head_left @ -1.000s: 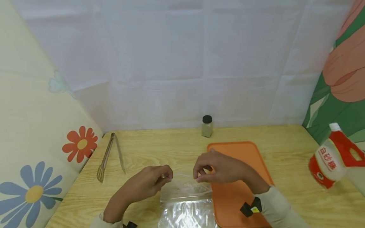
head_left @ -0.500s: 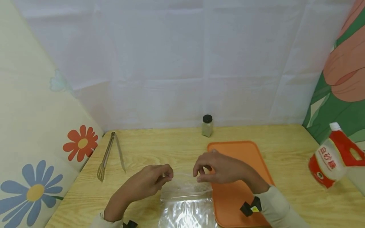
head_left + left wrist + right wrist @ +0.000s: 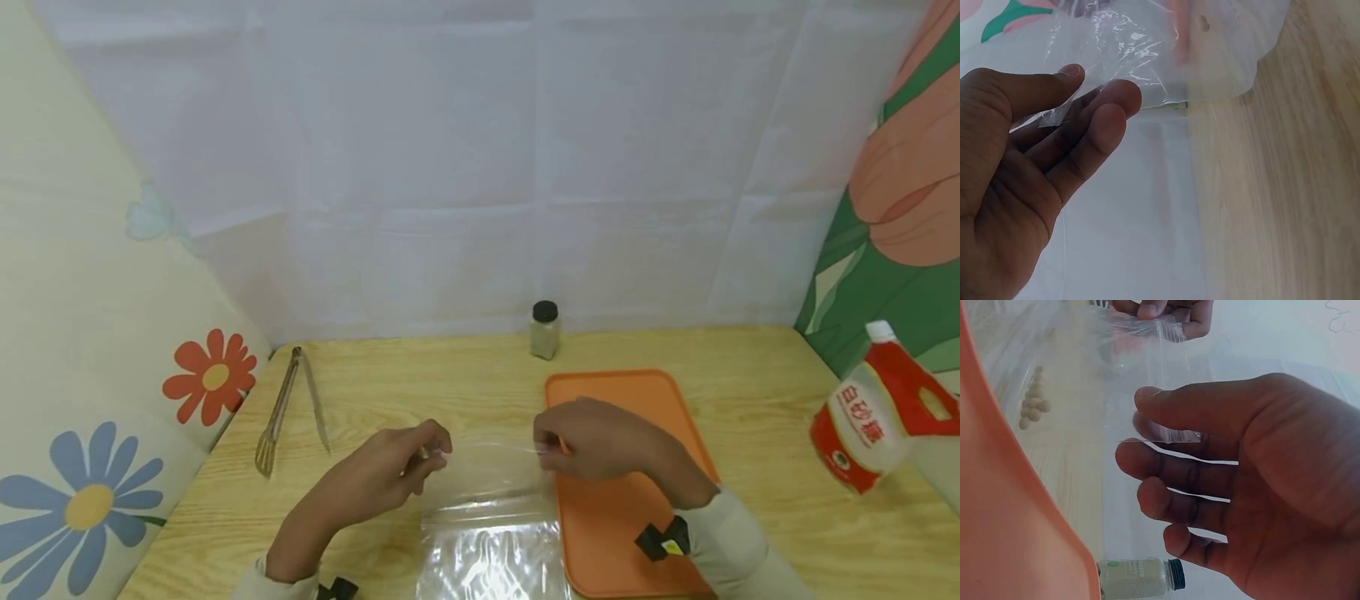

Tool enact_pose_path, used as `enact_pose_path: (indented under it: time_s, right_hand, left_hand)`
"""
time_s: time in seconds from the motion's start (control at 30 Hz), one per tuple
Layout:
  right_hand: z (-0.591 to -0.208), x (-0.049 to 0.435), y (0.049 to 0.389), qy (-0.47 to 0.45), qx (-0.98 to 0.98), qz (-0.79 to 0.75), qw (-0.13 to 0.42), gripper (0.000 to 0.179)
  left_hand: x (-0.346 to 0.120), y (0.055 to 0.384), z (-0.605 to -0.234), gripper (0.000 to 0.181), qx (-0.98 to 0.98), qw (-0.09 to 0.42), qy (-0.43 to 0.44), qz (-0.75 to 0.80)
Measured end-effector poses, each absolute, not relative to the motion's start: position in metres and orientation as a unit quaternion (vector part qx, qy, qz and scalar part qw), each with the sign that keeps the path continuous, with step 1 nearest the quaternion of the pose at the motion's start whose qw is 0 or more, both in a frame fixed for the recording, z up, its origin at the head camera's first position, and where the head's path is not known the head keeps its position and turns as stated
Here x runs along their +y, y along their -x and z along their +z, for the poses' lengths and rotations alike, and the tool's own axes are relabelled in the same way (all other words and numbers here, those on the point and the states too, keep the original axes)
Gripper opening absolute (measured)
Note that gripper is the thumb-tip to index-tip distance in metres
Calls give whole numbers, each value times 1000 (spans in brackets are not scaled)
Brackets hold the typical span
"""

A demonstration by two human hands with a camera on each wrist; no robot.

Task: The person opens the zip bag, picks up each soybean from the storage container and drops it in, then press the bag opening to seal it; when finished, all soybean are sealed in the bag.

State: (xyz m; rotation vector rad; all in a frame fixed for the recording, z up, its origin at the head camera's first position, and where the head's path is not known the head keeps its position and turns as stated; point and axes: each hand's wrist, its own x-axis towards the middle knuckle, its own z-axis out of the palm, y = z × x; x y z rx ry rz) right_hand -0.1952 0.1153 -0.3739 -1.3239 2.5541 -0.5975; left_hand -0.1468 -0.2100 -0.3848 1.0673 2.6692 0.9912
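Observation:
A clear zip-top plastic bag [image 3: 487, 487] lies in front of the person, its open end facing away and its lower part shiny. At the left corner of its upper edge, the left hand [image 3: 390, 471] pinches the plastic between thumb and fingers. The right hand [image 3: 600, 437] holds the opposite corner, with the film [image 3: 1179, 434] between thumb and index finger in the right wrist view; its other fingers are loosely bent. Between the hands the upper edge is drawn fairly straight. Several small round beige balls [image 3: 1035, 406] show near the bag in the right wrist view.
An orange tray [image 3: 615, 533] lies under the right forearm, along the bag's right side. Behind it stands a small jar [image 3: 544, 337] with a black lid. Metal tongs [image 3: 277, 412] lie at left. A red and white spouted pouch [image 3: 862, 425] stands at right.
The hands have moved apart, the right hand shifting to the right and the left slightly up and left. The bag's crumpled upper part is now flatter and stretched.

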Motion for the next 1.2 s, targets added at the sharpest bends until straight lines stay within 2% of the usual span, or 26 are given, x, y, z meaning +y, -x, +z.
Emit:
enact_pose_path:
  time_s: [0.2, 0.43, 0.7, 0.87, 0.93, 1.03, 1.13, 1.2]
  right_hand:
    - [-374, 117, 199, 431, 873, -215, 72, 16]
    - [-376, 119, 201, 419, 882, -207, 59, 11]
    - [-378, 113, 203, 451, 869, -202, 8, 24]
    - [-377, 109, 204, 473, 855, -210, -12, 25]
    - [-376, 108, 202, 466, 860, -207, 1, 20]
    - [-373, 102, 198, 445, 872, -201, 30, 2]
    - [-373, 86, 192, 443, 873, -203, 34, 29]
    - [-373, 71, 189, 457, 866, -201, 13, 37]
  left_hand:
    - [-212, 147, -386, 31, 872, 19, -369, 321]
    - [-217, 147, -387, 42, 870, 17, -370, 325]
    - [-218, 148, -384, 37, 879, 7, -360, 314]
    - [-217, 148, -382, 33, 882, -5, -358, 305]
    - [-216, 148, -381, 33, 883, -6, -357, 303]
    - [-216, 147, -381, 34, 883, -5, -357, 305]
    - [-215, 147, -382, 34, 881, -6, -359, 308]
    - [-214, 147, -384, 34, 880, -7, -361, 309]
